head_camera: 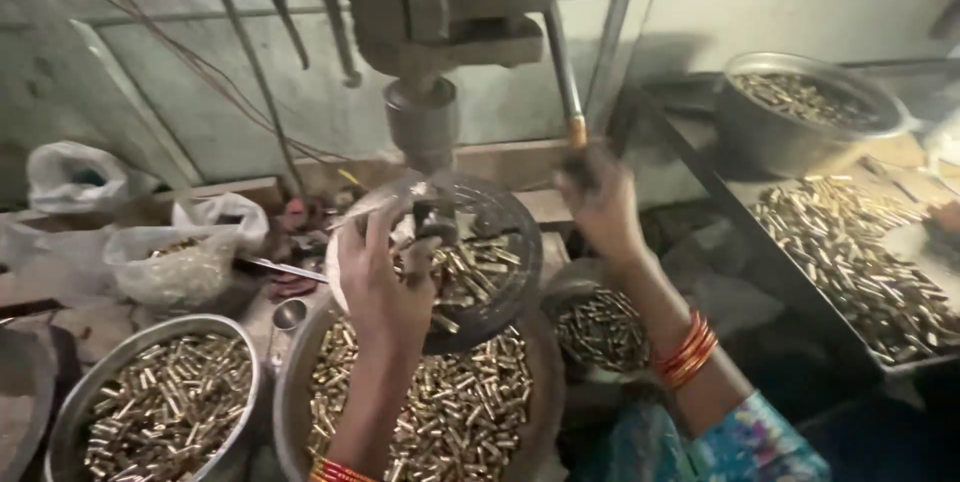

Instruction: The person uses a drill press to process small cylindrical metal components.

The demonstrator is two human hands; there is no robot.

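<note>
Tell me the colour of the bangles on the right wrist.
Red and orange bangles, clearest in the head view.

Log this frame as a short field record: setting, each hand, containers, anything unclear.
Setting: bench drill press over a clear tray of small brass pieces
Left hand: at the tray under the drill chuck, fingers on a small part
Right hand: gripping the press lever, blurred
Containers: front bowl, left bowl, far-right bowl, flat tray, all holding brass pieces
Unclear: what the left fingers pinch
</note>
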